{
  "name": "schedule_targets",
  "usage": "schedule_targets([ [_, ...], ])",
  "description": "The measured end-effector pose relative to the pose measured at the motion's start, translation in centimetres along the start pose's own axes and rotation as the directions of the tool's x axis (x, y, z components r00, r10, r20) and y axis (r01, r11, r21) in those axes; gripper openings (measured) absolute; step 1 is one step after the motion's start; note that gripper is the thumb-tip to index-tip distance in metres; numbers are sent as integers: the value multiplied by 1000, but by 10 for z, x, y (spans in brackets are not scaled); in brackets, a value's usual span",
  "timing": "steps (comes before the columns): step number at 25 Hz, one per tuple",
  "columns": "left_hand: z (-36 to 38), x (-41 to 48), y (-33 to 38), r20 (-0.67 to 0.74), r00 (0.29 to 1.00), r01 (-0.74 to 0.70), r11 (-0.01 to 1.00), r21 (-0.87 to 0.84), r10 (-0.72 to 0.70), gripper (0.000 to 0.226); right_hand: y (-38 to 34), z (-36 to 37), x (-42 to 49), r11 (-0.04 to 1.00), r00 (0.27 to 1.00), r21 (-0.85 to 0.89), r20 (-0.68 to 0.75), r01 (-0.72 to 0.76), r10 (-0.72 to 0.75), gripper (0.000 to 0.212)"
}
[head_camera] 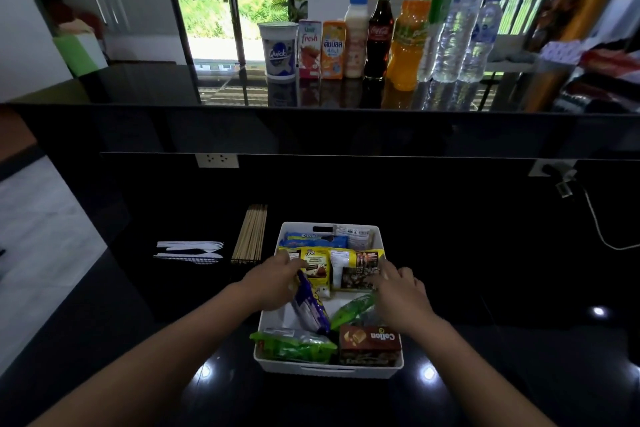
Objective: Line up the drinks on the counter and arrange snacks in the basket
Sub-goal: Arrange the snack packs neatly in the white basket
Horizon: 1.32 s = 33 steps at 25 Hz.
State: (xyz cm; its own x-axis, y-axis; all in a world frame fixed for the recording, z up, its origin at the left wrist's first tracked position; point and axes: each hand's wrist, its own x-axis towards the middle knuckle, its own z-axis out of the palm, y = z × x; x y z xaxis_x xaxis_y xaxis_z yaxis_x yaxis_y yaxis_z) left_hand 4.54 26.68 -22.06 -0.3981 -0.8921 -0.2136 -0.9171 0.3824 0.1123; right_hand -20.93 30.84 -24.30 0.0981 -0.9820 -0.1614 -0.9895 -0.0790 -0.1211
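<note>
Over the white plastic basket (329,369), the left hand (273,282) grips one half-hidden purple snack packet (311,309), the right hand (398,291) lies open-fingered on a yellow packet (356,262); nine drinks (379,35) stand beyond.

White basket (329,369) of snack packets (294,347), 9 drinks (379,35) abreast on the raised counter (138,85) behind

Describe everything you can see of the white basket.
The basket is white, rectangular, seemingly plastic, with a rounded rim and a handle slot in its far wall. It sits upright on the glossy black counter before the person. Snack packets fill its far half and near edge; some bare white floor shows between. Both hands reach inside: the left hand grips a purple packet, the right hand touches a yellow packet.
</note>
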Motion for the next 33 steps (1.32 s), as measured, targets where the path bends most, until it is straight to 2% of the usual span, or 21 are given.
schedule_targets([
  [2,11,-5,-3,-47,998,-32,962,270,47,79,-2,2,-7,987,987,-29,31,161,-160,63],
  [3,17,-5,-2,-54,995,-60,938,342,83,82,-4,2,-7,974,975,-46,33,222,-220,61],
  [5,26,0,0,-61,978,-153,886,438,200,75,-8,-1,-2,956,960,-77,22,282,-281,52],
  [7,27,6,0,-54,959,-218,846,486,278,63,-10,-8,6,955,959,-97,68,281,-275,41],
  [9,22,14,-4,-60,971,-180,867,464,233,57,-8,-12,12,958,969,-144,56,247,-241,37],
  [13,14,27,-10,-86,995,-21,946,324,51,58,-8,-16,27,984,991,-151,-82,96,-109,37],
  [19,21,51,-1,-127,989,105,963,248,-75,63,-17,-24,51,968,997,-245,-41,58,-71,46],
  [21,26,56,-3,-115,988,126,965,231,-101,67,-20,-26,60,972,999,-228,-3,46,-48,47],
  [23,33,58,-4,-119,986,134,972,194,-113,74,-22,-23,63,983,1000,-180,6,31,-30,54],
  [25,40,54,-5,-149,980,155,974,163,-131,80,-23,-15,60,991,999,-131,-44,16,-22,64],
  [28,56,47,-9,-224,972,108,982,157,-71,83,-25,4,49,997,991,-75,-129,32,-42,69],
  [31,66,39,-16,-144,989,-10,988,152,32,103,-24,17,39,991,990,-120,-119,56,-70,83],
  [33,67,38,-21,-88,993,-55,968,245,79,122,-23,18,40,981,994,-184,-79,65,-81,92],
])
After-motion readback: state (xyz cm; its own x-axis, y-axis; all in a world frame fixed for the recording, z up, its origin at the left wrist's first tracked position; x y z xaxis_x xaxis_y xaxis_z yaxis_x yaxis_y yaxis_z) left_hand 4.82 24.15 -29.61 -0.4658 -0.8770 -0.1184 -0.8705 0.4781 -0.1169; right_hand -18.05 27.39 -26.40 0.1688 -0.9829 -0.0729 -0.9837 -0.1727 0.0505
